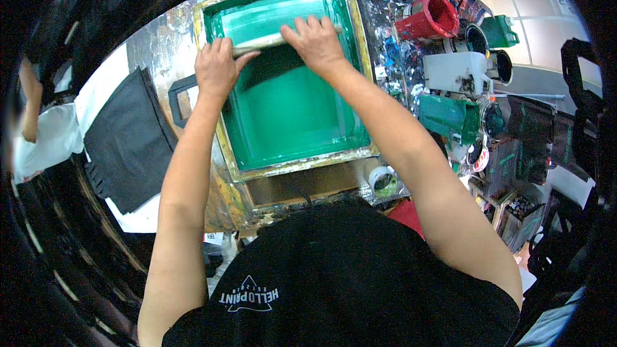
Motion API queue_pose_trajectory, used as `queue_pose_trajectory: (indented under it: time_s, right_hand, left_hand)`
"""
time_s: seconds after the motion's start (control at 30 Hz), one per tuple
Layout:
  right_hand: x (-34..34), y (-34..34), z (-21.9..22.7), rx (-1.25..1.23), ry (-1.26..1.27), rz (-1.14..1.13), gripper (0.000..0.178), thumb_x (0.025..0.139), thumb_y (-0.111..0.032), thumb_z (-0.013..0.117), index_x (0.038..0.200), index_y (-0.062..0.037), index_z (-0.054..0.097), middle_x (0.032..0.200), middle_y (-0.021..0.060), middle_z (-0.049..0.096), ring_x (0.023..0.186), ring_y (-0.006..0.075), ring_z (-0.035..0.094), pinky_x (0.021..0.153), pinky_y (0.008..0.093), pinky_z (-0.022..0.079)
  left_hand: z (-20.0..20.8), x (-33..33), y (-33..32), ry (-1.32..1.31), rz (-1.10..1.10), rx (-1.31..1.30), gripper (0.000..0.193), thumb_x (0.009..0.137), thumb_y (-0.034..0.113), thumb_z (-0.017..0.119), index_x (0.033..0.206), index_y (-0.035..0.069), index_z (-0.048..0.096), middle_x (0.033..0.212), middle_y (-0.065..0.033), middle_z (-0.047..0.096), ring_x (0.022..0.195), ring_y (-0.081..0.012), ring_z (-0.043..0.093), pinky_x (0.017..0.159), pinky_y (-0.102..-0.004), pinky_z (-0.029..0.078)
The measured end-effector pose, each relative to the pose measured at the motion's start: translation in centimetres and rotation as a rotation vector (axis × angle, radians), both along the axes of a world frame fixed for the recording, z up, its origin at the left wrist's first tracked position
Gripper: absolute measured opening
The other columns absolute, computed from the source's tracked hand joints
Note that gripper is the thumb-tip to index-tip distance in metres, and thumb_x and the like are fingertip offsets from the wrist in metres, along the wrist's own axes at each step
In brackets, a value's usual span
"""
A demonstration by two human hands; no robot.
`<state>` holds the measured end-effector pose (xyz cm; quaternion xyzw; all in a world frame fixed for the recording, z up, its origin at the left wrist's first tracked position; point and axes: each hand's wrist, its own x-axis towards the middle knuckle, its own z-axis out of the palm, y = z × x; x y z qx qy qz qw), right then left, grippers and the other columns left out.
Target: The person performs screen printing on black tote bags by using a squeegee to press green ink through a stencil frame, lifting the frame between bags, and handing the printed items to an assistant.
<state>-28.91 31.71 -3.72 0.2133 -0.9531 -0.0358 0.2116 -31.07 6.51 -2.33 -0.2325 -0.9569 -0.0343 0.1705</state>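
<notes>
A black shirt fills the nearest view. Beyond it, a squeegee is clamped by the left hand and the right hand, one toward each end, so that pressure is likely spread evenly. It is laid across the far part of a green screen in a wooden frame on the paint-spattered tabletop. Red tubs are kept to the right.

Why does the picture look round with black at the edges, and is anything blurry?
In the head view, the fisheye lens bends straight edges, so the yellowish wooden frame of the green printing screen curves, and a black ring fills the corners. The left hand and right hand on the pale long squeegee look sharp. The far left rim is smeared. Bright light washes out the top right.
</notes>
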Motion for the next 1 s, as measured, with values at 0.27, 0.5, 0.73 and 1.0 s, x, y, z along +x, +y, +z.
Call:
queue_pose_trajectory:
  time_s: [0.27,0.5,0.73,1.0]
  right_hand:
    - [16.4,-1.1,0.9,-0.011,-0.130,-0.003,0.026,0.087,-0.023,0.061,0.114,-0.0226,0.064,0.092,0.0025,0.060,0.088,0.0230,0.060,0.073,0.0421,0.044]
    - [25.9,-1.9,2.1,-0.026,-0.172,-0.017,0.026,0.085,-0.021,0.062,0.111,-0.0211,0.063,0.089,0.0036,0.058,0.085,0.0237,0.058,0.071,0.0422,0.043]
    - [25.1,-1.8,3.6,-0.060,-0.271,-0.072,0.039,0.088,-0.020,0.063,0.127,-0.0211,0.061,0.105,0.0071,0.061,0.102,0.0263,0.057,0.086,0.0490,0.042]
    - [28.5,-3.4,2.1,-0.182,-0.269,-0.139,0.046,0.088,-0.015,0.064,0.133,-0.0220,0.060,0.124,0.0105,0.059,0.120,0.0291,0.053,0.105,0.0623,0.033]
  left_hand:
    - [0.6,16.2,-1.0,-0.104,-0.015,0.040,0.056,0.073,0.059,0.078,0.086,0.008,0.058,0.084,-0.0077,0.056,0.081,-0.0276,0.058,0.070,-0.0408,0.048]
    - [0.9,25.6,-1.7,-0.101,-0.055,0.088,0.056,0.071,0.059,0.080,0.084,0.009,0.057,0.082,-0.0063,0.052,0.078,-0.0263,0.055,0.069,-0.0409,0.045]
    - [2.2,25.5,-3.6,-0.157,-0.112,0.308,0.104,0.070,0.059,0.086,0.147,0.003,0.044,0.132,-0.0210,0.054,0.123,-0.0410,0.051,0.106,-0.0519,0.039]
    - [-4.3,29.6,-9.8,-0.306,0.333,0.260,0.087,0.062,0.052,0.093,0.128,0.005,0.063,0.120,-0.0112,0.054,0.119,-0.0352,0.046,0.102,-0.0486,0.037]
